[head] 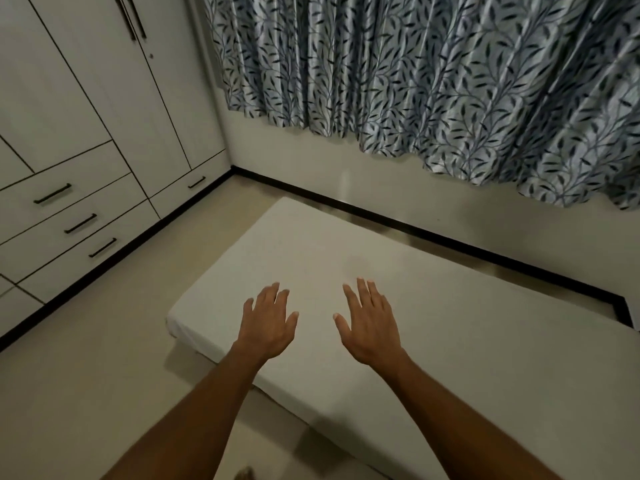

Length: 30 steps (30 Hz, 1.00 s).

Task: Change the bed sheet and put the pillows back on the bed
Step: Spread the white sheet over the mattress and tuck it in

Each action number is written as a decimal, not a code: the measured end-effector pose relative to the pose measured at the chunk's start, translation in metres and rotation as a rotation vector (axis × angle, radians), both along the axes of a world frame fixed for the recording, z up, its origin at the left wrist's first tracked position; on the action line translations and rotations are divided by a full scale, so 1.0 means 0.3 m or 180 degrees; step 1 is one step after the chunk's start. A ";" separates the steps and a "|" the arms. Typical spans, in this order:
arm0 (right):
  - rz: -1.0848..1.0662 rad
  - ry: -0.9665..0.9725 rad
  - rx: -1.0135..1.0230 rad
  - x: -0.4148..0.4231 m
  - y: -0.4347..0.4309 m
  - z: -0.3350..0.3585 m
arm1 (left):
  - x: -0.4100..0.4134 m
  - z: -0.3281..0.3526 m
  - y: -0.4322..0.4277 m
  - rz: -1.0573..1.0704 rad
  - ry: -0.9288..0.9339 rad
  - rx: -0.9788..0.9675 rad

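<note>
White-covered bed (450, 341) low on pale floor (86, 393), stretching from centre toward 4 o'clock, one corner at 9 o'clock. Over its near end, left hand (268, 320) and right hand (369, 323) side by side, palms down, fingers straight and slightly spread, gripping nothing. Resting on the cover or just above it: cannot tell. From 12 to 3 o'clock, blue leaf-print curtain (415, 81) hanging along the far wall. At 9 to 11 o'clock, white wardrobe (69, 98) with dark drawer handles.
</note>
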State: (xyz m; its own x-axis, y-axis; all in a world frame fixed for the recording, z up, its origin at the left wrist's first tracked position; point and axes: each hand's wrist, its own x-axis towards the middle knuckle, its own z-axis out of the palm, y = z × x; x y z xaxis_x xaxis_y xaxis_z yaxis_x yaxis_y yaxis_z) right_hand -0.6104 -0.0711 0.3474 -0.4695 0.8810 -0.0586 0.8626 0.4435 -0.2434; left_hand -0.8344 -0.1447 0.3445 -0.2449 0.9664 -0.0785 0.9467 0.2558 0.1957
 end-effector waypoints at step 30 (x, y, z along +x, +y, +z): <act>-0.1011 -0.0021 -0.1104 -0.995 0.792 -0.976 | -1.024 -1.003 0.965 -0.0887 -0.0230 -0.0888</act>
State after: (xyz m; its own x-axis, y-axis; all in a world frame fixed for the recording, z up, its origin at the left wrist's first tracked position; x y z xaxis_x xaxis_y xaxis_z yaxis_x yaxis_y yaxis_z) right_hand -0.9089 0.1665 0.0545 -0.1783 0.9089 -0.3769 0.9445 0.0506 -0.3247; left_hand -1.1415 0.1448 0.0437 0.0393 0.9342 -0.3547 0.9737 0.0439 0.2236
